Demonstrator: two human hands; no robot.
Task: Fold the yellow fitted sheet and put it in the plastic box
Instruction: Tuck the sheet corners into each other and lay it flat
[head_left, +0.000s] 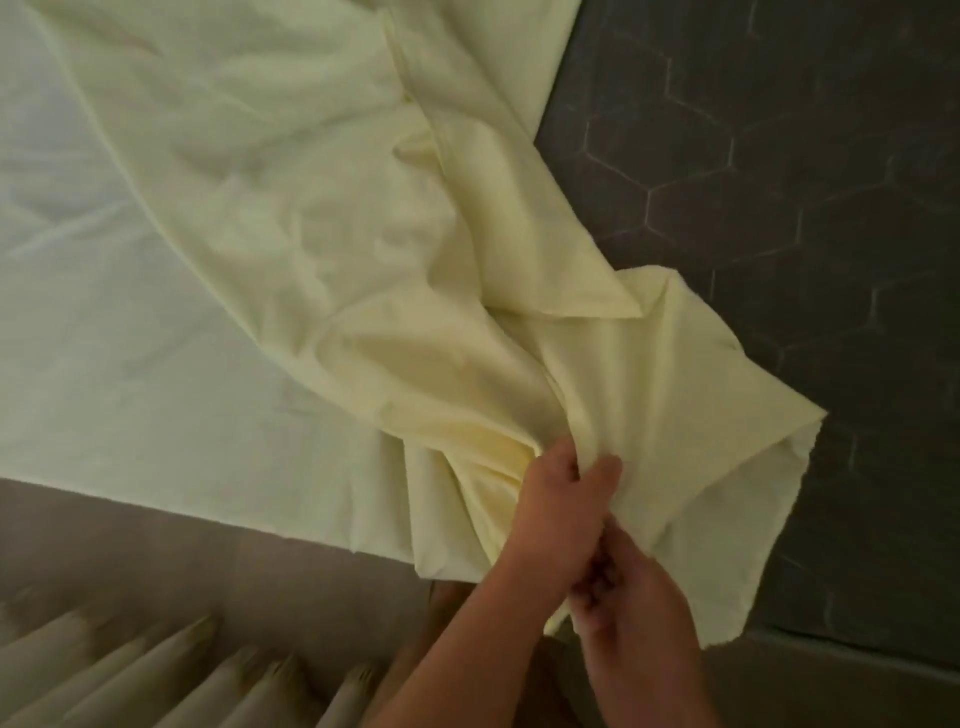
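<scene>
Where the scene lies nearest, at the near left, pale pleated cloth (171, 675) is seen against a brownish floor (156, 545). To the right of it, the right hand (634, 613) is curled round a gathered edge of the yellow fitted sheet (260, 234), its fingers bent into the fabric. Touching it and slightly farther, the left hand (558, 499) is closed on the same bunch, with cloth pinched between thumb and fingers. At this grip the sheet's near right corner is bunched into deep folds, and a loose flap is draped out to the right. Farther and to the left, the rest of the sheet is spread fairly flat over the floor and is carried to the far edge of view. Dark hexagonal tiles (779, 182) are shown along the right side, partly covered by the sheet.
</scene>
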